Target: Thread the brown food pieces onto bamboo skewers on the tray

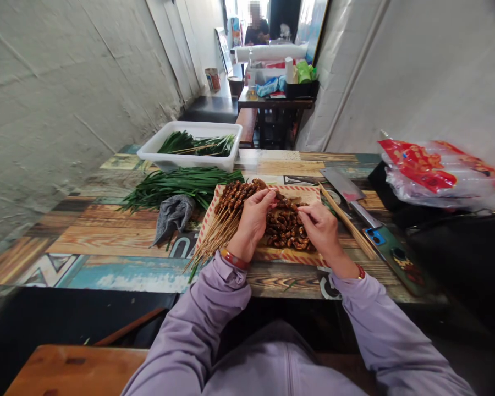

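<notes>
Head camera: beyond the left hand and to its left lie green leaves and a grey cloth; beside it, partly hidden by it, are loaded skewers. Bare sticks and a cleaver lie right of the right hand. Both hands are nearly closed, fingertips pinching a brown skewer between them, above loose brown pieces. It runs crosswise, slanting nearer the body toward the right fingertips.
</notes>
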Demonstrator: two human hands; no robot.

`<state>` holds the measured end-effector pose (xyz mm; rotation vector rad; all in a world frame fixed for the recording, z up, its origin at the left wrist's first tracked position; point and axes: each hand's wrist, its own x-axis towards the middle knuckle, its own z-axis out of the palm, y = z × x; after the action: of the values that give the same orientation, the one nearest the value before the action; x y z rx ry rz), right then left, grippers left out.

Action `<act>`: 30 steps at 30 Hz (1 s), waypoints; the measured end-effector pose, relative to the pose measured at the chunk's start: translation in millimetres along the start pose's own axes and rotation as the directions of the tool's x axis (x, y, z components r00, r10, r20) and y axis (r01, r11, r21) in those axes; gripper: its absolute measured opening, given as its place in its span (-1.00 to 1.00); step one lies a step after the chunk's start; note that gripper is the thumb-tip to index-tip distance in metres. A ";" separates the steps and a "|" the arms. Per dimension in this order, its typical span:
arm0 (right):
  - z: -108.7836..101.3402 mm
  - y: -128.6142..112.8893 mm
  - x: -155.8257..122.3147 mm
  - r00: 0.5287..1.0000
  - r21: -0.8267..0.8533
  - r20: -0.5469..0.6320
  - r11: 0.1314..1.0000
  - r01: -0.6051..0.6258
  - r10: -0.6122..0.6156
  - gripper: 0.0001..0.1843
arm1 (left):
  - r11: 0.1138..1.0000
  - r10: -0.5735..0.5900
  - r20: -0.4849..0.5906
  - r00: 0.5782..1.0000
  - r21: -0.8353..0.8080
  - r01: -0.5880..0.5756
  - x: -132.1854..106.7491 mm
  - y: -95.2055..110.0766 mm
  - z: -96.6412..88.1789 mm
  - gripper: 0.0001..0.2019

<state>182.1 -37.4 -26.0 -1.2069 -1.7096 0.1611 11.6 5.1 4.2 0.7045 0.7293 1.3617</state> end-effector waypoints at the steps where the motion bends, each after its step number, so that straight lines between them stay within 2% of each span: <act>1: 0.1 0.1 -0.1 1.000 -0.001 -0.008 1.000 0.003 -0.003 -0.83 | 1.000 0.000 0.002 1.000 0.003 0.000 -0.6 -0.8 0.6 -0.71; 8: -1.9 2.6 0.2 0.999 -0.055 -0.054 0.998 0.001 -0.004 -0.83 | 1.000 -0.018 0.021 1.000 0.020 0.017 0.5 1.4 -0.3 -0.67; 14: -4.6 4.4 -0.2 0.997 -0.058 -0.067 0.998 0.024 -0.028 -0.83 | 0.997 0.036 -0.069 0.997 -0.072 -0.041 7.1 13.6 -8.2 -0.68; 18: -3.8 5.8 -2.0 0.998 -0.077 -0.055 0.997 0.031 -0.035 -0.84 | 0.994 0.033 -0.083 0.996 -0.106 -0.042 8.3 18.1 -10.9 -0.66; 24: -2.5 8.1 -5.0 0.999 -0.086 -0.023 0.996 0.032 -0.034 -0.83 | 0.996 0.043 -0.064 0.997 -0.082 -0.048 8.3 16.4 -11.9 -0.67; 30: -1.9 9.6 -5.4 0.999 -0.060 -0.011 0.997 0.049 -0.049 -0.84 | 0.991 0.102 -0.047 0.994 -0.078 -0.105 7.1 15.2 -12.1 -0.67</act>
<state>189.6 -37.7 -34.2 -1.2062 -1.7422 0.0729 -6.6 13.7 8.7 0.6585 0.6756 1.4963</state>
